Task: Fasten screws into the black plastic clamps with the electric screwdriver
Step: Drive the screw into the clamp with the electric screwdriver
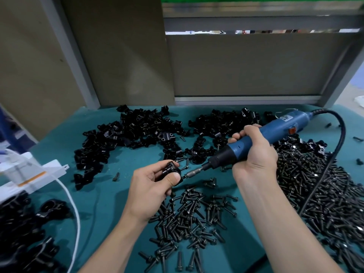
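Left hand (149, 186) gripped a clamp (171, 170); right hand (254, 148) clasped the screwdriver (275, 133), bit against the clamp, over the counter (110, 198).

Held clamp (171, 170): we find one black plastic clamp pinched in the left hand (151, 190), raised off the mat (118, 154).
Screwdriver (256, 142): blue body, black nose, corded. It is gripped in the right hand (254, 150) and tilted down to the left, with the bit (194, 172) tip at the clamp's side.
Loose clamps (134, 131): we note black heaps along the far mat.
Screws (193, 217): dark, scattered near us and heaped at right.
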A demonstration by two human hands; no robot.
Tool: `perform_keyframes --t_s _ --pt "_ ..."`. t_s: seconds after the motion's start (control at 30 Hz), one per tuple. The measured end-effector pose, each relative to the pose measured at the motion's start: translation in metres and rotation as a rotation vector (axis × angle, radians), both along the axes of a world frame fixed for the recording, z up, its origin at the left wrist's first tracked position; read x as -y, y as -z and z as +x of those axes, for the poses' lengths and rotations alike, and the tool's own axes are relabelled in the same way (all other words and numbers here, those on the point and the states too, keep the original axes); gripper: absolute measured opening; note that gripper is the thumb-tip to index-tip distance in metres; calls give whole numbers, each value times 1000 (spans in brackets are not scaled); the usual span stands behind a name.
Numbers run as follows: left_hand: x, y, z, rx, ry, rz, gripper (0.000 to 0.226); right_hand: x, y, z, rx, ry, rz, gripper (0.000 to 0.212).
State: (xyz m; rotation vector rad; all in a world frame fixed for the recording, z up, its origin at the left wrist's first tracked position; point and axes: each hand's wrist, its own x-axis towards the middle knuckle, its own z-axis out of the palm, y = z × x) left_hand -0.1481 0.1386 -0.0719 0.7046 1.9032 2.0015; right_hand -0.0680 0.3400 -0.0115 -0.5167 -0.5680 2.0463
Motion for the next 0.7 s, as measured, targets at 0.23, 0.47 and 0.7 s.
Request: perform_keyframes --t_s 0.23,0.47,0.7 --pt "1 1 -2 49 -36 23 30 4 7 -4 -33 -23 -29 30" --pt "7 1 -7 64 -76 -5 37 13 11 -8 -57 -74 -34 28" --pt "7 0 -10 66 -79 -4 37 13 10 -10 -82 -61 -28 29"
